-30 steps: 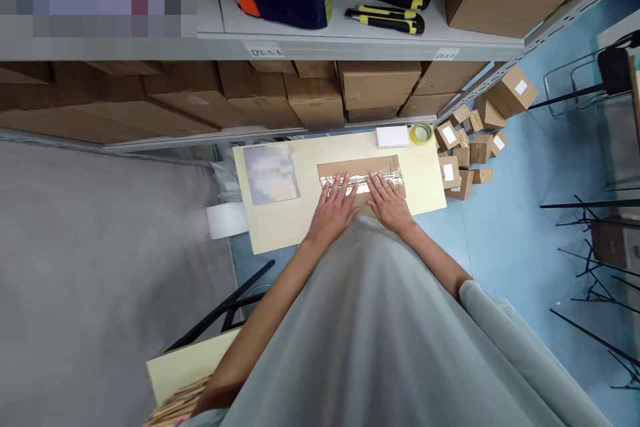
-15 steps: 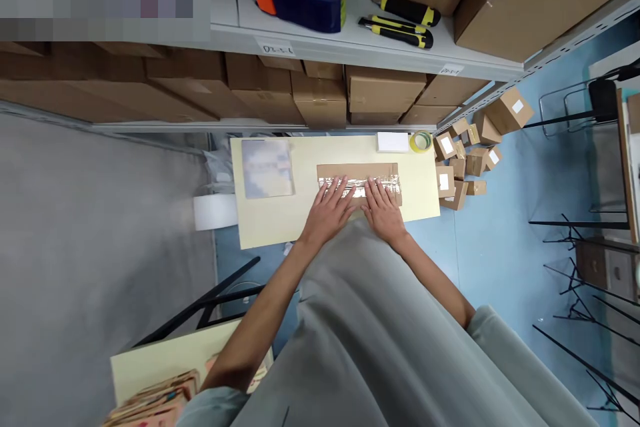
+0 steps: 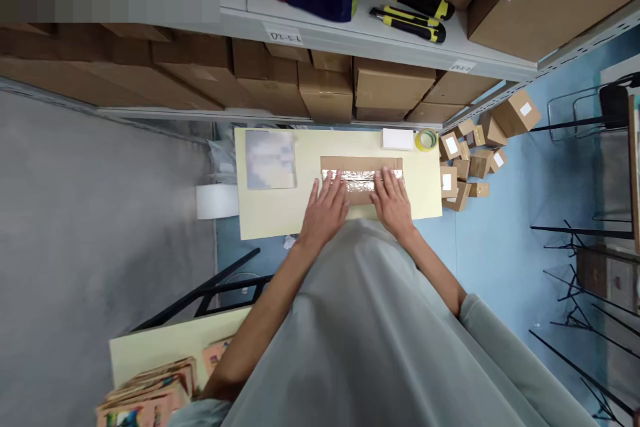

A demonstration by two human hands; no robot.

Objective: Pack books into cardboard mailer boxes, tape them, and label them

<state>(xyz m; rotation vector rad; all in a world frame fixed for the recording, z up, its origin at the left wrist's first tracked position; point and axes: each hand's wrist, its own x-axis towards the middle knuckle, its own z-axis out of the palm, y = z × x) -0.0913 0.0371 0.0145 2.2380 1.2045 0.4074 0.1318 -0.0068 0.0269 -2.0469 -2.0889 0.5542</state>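
Note:
A flat brown cardboard box (image 3: 361,164) lies on the pale yellow table (image 3: 273,213), with a shiny strip of clear tape (image 3: 357,181) running along its length. My left hand (image 3: 325,211) rests at the box's left end, fingers spread, the tips on the tape. At the right end my right hand (image 3: 393,203) lies with fingers stretched flat over the tape. Neither hand grips anything. A roll of yellow tape (image 3: 426,140) and a small white box (image 3: 397,139) sit at the table's far right.
A clear plastic sheet or bag (image 3: 271,160) covers the table's left part. Beyond the table stands a grey shelf (image 3: 320,33) with cardboard boxes and yellow-black utility knives (image 3: 420,3). Small parcels (image 3: 465,157) are piled right. A white roll (image 3: 217,201) is at left, comic-like booklets (image 3: 150,393) lower left.
My hands have moved apart along the tape, the left toward the left end and the right toward the right end. The camera view has shifted slightly.

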